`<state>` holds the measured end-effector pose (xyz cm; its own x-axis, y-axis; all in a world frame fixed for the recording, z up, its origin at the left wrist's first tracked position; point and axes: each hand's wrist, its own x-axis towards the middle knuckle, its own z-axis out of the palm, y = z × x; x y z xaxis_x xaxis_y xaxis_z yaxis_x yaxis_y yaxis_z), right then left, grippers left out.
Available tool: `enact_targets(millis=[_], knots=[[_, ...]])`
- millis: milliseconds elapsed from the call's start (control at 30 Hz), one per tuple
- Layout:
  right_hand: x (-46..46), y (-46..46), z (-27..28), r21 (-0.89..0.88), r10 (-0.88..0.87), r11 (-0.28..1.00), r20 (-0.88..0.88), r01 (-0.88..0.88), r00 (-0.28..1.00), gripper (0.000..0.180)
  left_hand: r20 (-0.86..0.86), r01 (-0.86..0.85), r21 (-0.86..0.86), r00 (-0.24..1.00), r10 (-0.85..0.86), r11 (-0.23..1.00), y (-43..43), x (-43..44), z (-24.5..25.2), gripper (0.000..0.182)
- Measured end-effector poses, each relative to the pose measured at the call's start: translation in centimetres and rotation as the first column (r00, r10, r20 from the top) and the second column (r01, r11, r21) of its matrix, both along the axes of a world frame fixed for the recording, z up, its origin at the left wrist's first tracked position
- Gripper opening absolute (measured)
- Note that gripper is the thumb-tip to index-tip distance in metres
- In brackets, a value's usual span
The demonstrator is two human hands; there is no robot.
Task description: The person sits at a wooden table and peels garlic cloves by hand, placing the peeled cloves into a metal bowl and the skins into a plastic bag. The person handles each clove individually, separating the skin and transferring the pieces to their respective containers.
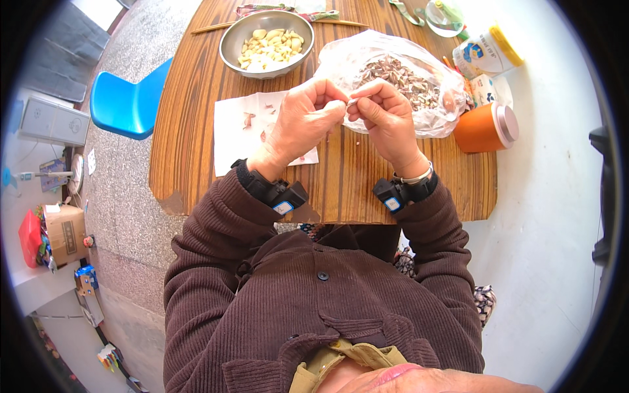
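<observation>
My left hand (304, 120) and my right hand (388, 120) meet above the table, thumbs and forefingers pinched together on a small garlic clove (352, 102), mostly hidden by the fingertips. Beyond my right hand lies a clear plastic bag (339, 55), spread around a heap of unpeeled garlic cloves (400, 78). A steel bowl (228, 49) of peeled garlic cloves (271, 48) stands beyond my left hand. Partly under that hand is a sheet of white paper (228, 147), with a few scraps of garlic skin (248, 120) on it.
At the right edge of the wood-grain table (186, 142) stand an orange canister (479, 128), a white tub with a yellow lid (486, 51) and a clear jar (443, 19). Chopsticks (211, 28) lie behind the bowl. A blue chair (125, 105) is at the left.
</observation>
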<state>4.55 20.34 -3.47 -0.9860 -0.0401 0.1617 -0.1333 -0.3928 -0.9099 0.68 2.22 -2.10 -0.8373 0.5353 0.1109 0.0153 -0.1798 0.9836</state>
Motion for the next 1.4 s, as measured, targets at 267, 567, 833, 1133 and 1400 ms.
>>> enact_targets(millis=[267,567,833,1133,1400], knots=[[0.0,-0.2,-0.1,0.338,-0.229,0.901,-0.165,0.273,0.959,0.020,0.102,0.017,0.024,0.995,-0.020,1.000,-0.1,-0.3,-0.1,0.008],[0.1,-0.4,-0.3,0.515,-0.199,0.805,-0.231,0.294,0.952,0.020,0.128,0.047,0.033,0.991,-0.051,0.998,0.1,-0.3,-0.3,0.006],[0.1,0.3,-0.1,0.192,0.047,0.981,-0.010,-0.044,0.999,0.014,0.038,0.059,-0.034,0.998,-0.058,0.998,-0.1,-0.3,0.2,0.005],[-0.3,1.2,-0.1,-0.346,0.055,0.937,-0.005,-0.054,0.998,0.010,-0.204,-0.024,-0.192,0.979,-0.016,0.981,-2.9,-1.7,1.3,0.006],[0.0,0.4,0.1,-0.062,-0.037,0.997,-0.042,0.034,0.998,0.010,-0.618,-0.435,-0.528,0.786,0.021,0.729,-5.0,-2.8,1.9,0.016]])
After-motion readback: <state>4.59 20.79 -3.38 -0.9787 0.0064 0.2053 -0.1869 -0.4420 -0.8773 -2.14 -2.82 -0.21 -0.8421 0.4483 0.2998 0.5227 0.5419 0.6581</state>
